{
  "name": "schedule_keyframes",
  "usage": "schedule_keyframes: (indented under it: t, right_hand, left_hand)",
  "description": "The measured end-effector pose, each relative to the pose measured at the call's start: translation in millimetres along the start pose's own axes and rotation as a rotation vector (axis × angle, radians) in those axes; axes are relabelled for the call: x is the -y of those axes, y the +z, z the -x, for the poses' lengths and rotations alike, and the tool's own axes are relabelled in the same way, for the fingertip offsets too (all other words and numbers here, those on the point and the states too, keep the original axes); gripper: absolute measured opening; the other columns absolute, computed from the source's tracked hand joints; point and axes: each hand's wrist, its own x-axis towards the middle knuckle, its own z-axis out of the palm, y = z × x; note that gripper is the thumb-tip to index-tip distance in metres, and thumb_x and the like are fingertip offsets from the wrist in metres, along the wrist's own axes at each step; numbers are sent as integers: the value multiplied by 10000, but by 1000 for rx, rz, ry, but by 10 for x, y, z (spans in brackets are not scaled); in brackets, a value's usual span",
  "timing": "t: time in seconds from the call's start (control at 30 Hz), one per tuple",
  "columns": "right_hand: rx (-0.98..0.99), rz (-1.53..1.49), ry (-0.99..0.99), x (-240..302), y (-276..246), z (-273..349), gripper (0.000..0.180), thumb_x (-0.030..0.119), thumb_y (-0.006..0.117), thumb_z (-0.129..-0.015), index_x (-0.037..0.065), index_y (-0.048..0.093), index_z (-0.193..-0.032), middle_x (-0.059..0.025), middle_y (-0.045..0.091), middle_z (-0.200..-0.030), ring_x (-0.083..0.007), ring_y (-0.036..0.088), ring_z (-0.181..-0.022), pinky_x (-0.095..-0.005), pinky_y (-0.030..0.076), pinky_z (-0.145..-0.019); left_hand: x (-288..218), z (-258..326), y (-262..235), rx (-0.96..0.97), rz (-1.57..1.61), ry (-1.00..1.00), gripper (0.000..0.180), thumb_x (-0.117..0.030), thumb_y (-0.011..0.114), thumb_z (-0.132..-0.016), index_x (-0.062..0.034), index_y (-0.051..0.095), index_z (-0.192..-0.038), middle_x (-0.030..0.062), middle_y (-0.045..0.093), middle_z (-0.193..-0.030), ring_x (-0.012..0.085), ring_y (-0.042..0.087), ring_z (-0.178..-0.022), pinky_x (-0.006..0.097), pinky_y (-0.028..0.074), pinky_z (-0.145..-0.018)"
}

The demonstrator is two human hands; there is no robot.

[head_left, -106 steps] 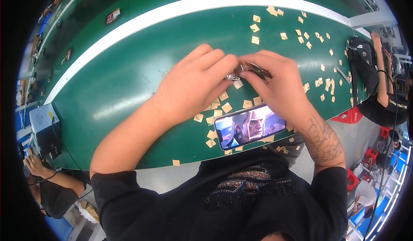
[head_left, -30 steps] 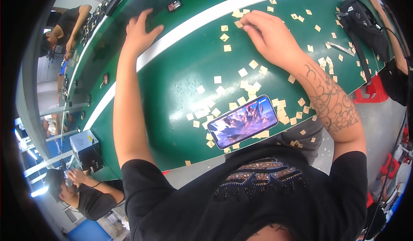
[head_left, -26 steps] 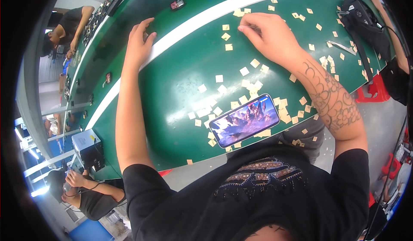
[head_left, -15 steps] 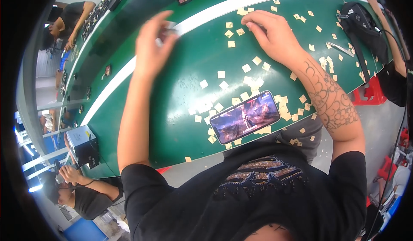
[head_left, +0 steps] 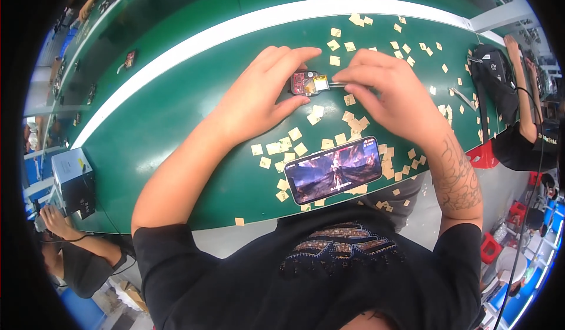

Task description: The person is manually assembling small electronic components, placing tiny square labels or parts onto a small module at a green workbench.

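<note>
Your left hand (head_left: pixel 265 91) curves half open, thumb and index finger spread around the red circuit-board device (head_left: pixel 301 84) over the green table (head_left: pixel 147 112); whether its hidden fingers grip, I cannot tell. Your right hand (head_left: pixel 385 88) pinches a slim metal tool (head_left: pixel 337 85) at the device's right end.

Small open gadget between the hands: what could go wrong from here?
The right hand has a thin metal tool right by the silver block on the gadget; a slip might scratch it. The left hand curls around the gadget; if its hold is loose, the gadget could shift. Loose pale squares lie close by, and one might get caught underneath.
</note>
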Motion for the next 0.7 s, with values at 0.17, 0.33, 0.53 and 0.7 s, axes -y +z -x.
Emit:
schedule_keyframes:
  t: [0.17, 0.33, 0.53, 0.7]
  right_hand:
    - [134, 266, 24, 270, 32, -166, 132, 15, 728, -904, 41, 737, -1033, -105, 680, -918, -345, 699, -823, -443, 548, -696]
    - [166, 428, -1, 289, 166, -234, 77, 72, 706, -922, 57, 723, -996, -88, 684, -913, -357, 691, -813, -457, 557, -696]
    - [56, -17, 124, -54, 273, -80, 238, -7, 753, -852, 62, 726, -1078, -89, 677, -971, -303, 718, -861, -420, 588, -747]
    - [-10, -171, 210, 31, 132, -85, 266, 32, 785, -885, 102, 754, -1139, -82, 636, -968, -264, 700, -825, -393, 575, -718]
  left_hand:
    - [-15, 18, 27, -28, -25, 1, 783, -21, 886, -779, -115, 560, -1485, 113, 653, -1082, 320, 630, -1089, 438, 533, -987]
    - [-14, 54, 70, -76, -1, -5, 735, -13, 891, -768, -97, 586, -1432, 116, 644, -1078, 303, 665, -1050, 406, 579, -897]
    - [-28, 33, 52, -64, 9, -29, 713, -11, 889, -775, -88, 586, -1416, 117, 651, -1115, 301, 672, -1065, 400, 587, -912]
    - [-2, 53, 11, -59, 30, -1, 699, -25, 888, -792, -90, 579, -1416, 114, 664, -1151, 292, 676, -1083, 399, 588, -916]
